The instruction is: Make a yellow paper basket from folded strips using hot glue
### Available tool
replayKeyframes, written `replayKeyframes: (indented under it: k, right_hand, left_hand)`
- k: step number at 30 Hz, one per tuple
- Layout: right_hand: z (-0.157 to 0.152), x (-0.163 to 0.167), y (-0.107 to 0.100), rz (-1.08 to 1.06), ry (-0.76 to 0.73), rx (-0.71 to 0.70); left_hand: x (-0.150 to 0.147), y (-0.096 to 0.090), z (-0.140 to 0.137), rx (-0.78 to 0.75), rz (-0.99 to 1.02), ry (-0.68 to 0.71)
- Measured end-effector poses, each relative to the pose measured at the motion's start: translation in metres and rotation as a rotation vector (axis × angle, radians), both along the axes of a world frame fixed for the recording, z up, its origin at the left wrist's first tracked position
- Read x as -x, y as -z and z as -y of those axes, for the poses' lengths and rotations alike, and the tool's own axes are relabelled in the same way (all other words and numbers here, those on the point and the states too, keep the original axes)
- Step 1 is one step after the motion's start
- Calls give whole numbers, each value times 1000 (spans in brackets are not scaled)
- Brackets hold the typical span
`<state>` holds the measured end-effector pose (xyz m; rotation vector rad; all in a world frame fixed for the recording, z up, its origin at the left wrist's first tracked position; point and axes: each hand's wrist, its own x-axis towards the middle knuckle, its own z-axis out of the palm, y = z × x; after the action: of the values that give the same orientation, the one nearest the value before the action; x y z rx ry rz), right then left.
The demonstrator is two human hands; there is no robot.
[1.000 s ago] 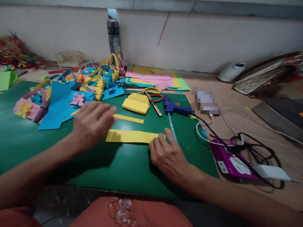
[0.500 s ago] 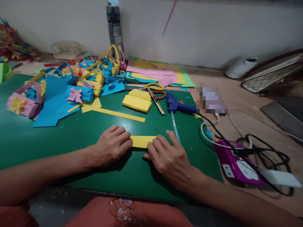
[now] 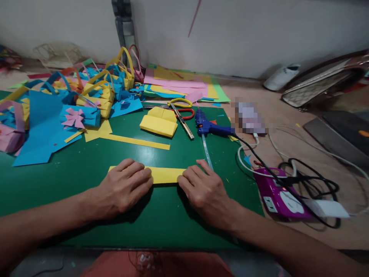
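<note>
A yellow paper strip [image 3: 166, 176] lies crosswise on the green mat, with its left end showing past my left hand [image 3: 124, 188]. The fingers of that hand are curled together over the strip. At the other end, my right hand [image 3: 205, 192] closes on the paper with bent fingers, one finger sticking up. Both thumbs are mostly hidden. Beyond the hands are a thin yellow strip [image 3: 138, 142] and a folded yellow paper piece [image 3: 158, 122]. A utility knife [image 3: 182, 121], scissors [image 3: 184, 107] and a blue glue gun [image 3: 215, 127] lie to its right.
Small paper baskets [image 3: 98, 94] crowd the back left beside blue paper [image 3: 40, 127]. Stacked coloured sheets [image 3: 184, 82] lie by the wall. On the right are a purple power strip [image 3: 281, 196] with tangled cords, a blurred-out phone [image 3: 250, 117] and a bag [image 3: 314, 86].
My left hand has shifted left along the yellow strip, and more of the strip shows at its left end and between the hands. The camera view has turned slightly right.
</note>
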<state>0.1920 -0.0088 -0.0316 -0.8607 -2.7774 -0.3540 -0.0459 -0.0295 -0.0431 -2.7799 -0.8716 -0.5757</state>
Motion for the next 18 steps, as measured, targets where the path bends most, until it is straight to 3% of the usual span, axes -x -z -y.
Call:
replayKeyframes:
  k: [9,18]
  right_hand:
    - [-1,-4,0,-17,33,38]
    - [-8,-13,-5,-81,114,329]
  left_hand:
    - [2,-2,0,19,-107,-91]
    - [4,8,-6,189,59,-200]
